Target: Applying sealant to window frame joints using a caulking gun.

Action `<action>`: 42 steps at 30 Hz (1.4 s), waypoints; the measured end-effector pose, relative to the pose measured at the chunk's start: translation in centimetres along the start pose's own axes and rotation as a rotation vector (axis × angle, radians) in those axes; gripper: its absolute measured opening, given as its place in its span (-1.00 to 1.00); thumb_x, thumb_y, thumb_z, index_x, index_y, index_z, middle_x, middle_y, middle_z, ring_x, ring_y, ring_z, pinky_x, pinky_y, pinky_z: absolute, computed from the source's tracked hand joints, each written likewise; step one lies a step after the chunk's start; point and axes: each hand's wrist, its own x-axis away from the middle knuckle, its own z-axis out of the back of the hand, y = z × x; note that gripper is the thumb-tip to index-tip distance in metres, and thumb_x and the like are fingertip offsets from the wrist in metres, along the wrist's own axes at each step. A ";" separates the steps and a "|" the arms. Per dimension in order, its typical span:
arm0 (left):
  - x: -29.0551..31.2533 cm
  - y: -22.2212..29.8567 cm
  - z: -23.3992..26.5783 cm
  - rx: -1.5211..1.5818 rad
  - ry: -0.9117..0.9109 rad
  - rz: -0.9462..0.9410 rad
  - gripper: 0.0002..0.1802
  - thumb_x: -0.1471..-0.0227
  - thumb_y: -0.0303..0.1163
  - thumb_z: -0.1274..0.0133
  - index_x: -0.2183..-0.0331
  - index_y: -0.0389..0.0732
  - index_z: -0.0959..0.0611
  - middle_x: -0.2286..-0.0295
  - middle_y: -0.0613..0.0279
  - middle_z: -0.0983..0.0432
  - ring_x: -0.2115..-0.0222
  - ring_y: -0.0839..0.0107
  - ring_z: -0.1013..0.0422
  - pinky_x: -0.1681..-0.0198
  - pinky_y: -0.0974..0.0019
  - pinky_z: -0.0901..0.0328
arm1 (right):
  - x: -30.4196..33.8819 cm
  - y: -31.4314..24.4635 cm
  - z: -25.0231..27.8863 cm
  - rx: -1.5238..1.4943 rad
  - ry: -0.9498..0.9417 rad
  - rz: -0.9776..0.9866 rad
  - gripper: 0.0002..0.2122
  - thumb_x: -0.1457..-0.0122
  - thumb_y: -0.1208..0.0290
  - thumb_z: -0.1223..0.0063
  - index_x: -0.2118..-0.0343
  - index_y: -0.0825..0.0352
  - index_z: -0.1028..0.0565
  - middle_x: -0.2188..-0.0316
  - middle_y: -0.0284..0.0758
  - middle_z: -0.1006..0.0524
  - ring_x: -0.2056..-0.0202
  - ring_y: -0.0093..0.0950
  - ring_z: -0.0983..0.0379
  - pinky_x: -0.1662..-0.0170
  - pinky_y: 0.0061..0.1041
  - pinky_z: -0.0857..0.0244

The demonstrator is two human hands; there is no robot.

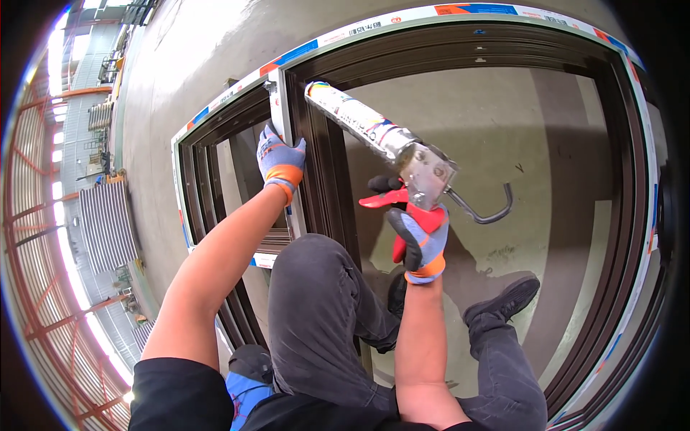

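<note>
My right hand (425,241), in a grey-blue glove with black fingers and an orange cuff, is closed round the red grip of a caulking gun (428,172). A white printed sealant tube (359,118) lies in the gun, its far end pointing up and left over the dark brown window frame (467,54). The gun's bent metal rod (489,215) sticks out to the right. Gloved the same way, my left hand (282,159) grips the frame's middle bar (279,108), fingers on its left side and thumb on its right. Its fingertips are partly hidden.
The large frame surrounds my legs, with printed protective film along its outer edge. My shoe (502,298) stands on the concrete floor (460,108) inside the right opening. Stacked ribbed panels (108,226) stand at the far left. More dark profiles (658,287) lie along the right.
</note>
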 end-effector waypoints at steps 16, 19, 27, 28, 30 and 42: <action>-0.3 -1.0 -0.9 0.014 0.049 -0.010 -0.17 0.18 -0.22 -0.34 -0.12 -0.29 -0.39 0.02 -0.10 -0.44 0.00 -0.03 -0.41 -0.12 0.11 -0.30 | -0.9 4.1 -0.1 -0.401 0.037 -0.002 -0.68 -0.03 0.53 0.04 0.14 0.57 -0.46 0.26 -0.04 -0.56 0.14 -0.15 -0.54 -0.06 -0.17 -0.38; 0.1 -0.5 -0.6 0.043 0.042 -0.027 -0.17 0.18 -0.23 -0.34 -0.13 -0.24 -0.39 0.02 -0.09 -0.44 -0.01 -0.03 -0.40 -0.12 0.10 -0.30 | -1.0 4.3 -0.3 -0.391 0.051 -0.055 -0.70 -0.02 0.54 0.06 0.17 0.56 -0.48 0.27 -0.04 -0.57 0.19 -0.17 -0.55 -0.04 -0.19 -0.38; 0.0 -0.8 -0.9 0.048 0.041 -0.009 -0.18 0.17 -0.28 -0.36 -0.12 -0.25 -0.40 0.05 -0.03 -0.48 0.02 0.04 -0.43 -0.09 0.14 -0.30 | -1.7 4.2 -1.9 -0.465 0.140 -0.082 -0.84 -0.03 0.59 0.00 0.37 0.54 -0.56 0.37 -0.17 -0.60 0.32 -0.39 -0.55 0.14 -0.40 -0.44; 0.1 -0.8 -0.9 0.049 0.040 -0.013 -0.18 0.17 -0.28 -0.36 -0.12 -0.25 -0.40 0.05 -0.03 -0.48 0.02 0.04 -0.43 -0.09 0.14 -0.30 | -1.7 4.2 -2.0 -0.476 0.140 -0.075 -0.86 -0.05 0.59 -0.01 0.39 0.53 -0.56 0.39 -0.20 -0.60 0.33 -0.40 -0.55 0.15 -0.41 -0.44; 0.0 -0.8 -0.9 0.079 0.050 -0.007 -0.18 0.17 -0.28 -0.37 -0.12 -0.25 -0.40 0.05 -0.04 -0.48 0.02 0.03 -0.43 -0.09 0.13 -0.30 | -1.8 4.5 -1.9 -0.451 0.137 -0.070 -0.87 -0.06 0.59 -0.01 0.39 0.53 -0.56 0.40 -0.20 -0.60 0.34 -0.42 -0.55 0.16 -0.41 -0.44; -0.2 -2.0 -1.5 0.047 0.072 -0.057 -0.19 0.17 -0.22 -0.30 -0.11 -0.27 -0.40 0.02 -0.10 -0.45 0.00 -0.05 -0.41 -0.10 0.06 -0.30 | -1.8 4.5 -2.1 -0.276 0.139 -0.106 -0.83 -0.01 0.50 0.00 0.47 0.51 -0.57 0.42 -0.20 -0.59 0.31 -0.39 -0.49 0.07 -0.39 -0.31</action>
